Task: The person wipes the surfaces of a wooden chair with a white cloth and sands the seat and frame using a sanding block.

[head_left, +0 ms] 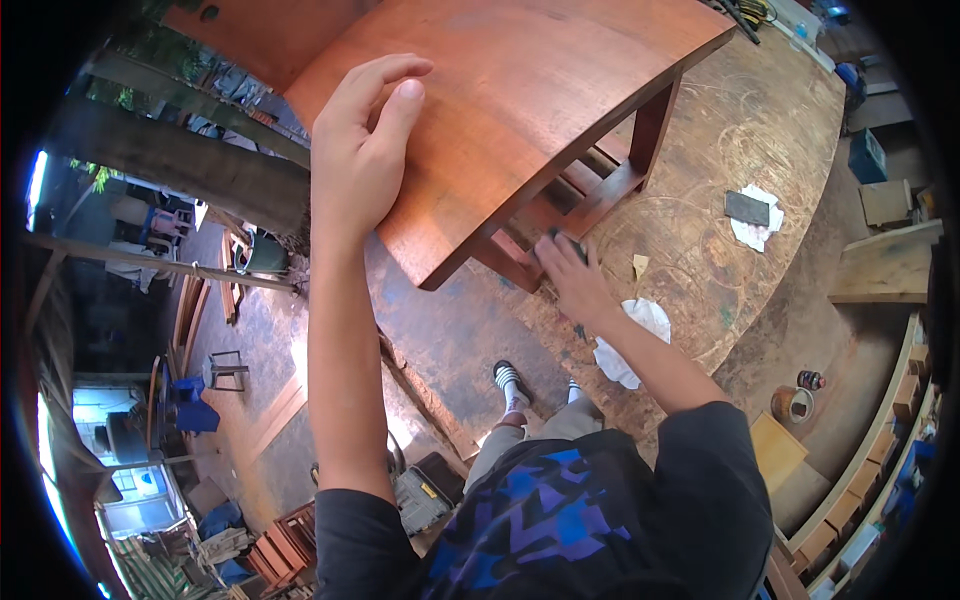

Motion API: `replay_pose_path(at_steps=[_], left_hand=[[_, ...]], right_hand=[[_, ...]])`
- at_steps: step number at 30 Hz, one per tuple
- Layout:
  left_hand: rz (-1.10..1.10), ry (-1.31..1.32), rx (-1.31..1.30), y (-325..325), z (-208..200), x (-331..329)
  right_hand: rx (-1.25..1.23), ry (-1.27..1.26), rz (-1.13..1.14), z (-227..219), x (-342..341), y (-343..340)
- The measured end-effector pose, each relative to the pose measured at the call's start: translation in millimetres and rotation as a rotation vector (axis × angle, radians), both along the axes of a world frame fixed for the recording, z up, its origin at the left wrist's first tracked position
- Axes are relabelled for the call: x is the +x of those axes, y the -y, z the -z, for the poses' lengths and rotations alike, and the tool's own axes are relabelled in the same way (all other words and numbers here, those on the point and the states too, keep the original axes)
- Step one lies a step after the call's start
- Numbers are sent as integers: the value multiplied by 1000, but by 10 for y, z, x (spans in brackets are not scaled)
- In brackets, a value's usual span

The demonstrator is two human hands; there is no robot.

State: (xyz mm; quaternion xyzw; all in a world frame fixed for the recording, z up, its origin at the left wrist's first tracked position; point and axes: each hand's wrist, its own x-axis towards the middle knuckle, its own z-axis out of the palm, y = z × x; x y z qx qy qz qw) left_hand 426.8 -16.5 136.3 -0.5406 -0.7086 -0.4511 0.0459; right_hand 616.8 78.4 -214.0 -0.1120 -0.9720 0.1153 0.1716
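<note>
A reddish-brown varnished piece of wooden furniture (pixel 520 70), with a broad flat top and short legs, stands on a worn wooden worktable (pixel 740 120). Over the near left part of that top is my left hand (pixel 365 145), its fingers loosely bent and the thumb apart, with nothing in it. Whether its underside touches the wood cannot be seen. My right hand (pixel 572 275) reaches low beside the near leg (pixel 505 262), fingers closed around a small dark pad (pixel 568 243) that they mostly cover.
White cloths (pixel 640 335) lie on the worktable, one under a dark flat pad (pixel 747 208). A small tan scrap (pixel 640 266) is close to my right hand. On the floor at right are an open tin (pixel 792 403) and a yellowish board (pixel 765 450). A stool (pixel 225 370) stands at left.
</note>
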Motion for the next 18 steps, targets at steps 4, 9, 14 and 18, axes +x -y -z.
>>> replay_pose_path(at_steps=[4,9,14,18], left_hand=[[8,12,-11,3,-24,3],[38,-14,8,-34,-3,-33],[15,4,-16,-20,6,53],[-28,-41,14,-10,10,-11]], right_hand=[[64,49,298,35,-38,-1019],[101,29,474,109,-140,-1511],[71,-32,456,107,-126,-1285],[65,35,116,34,-28,-299]])
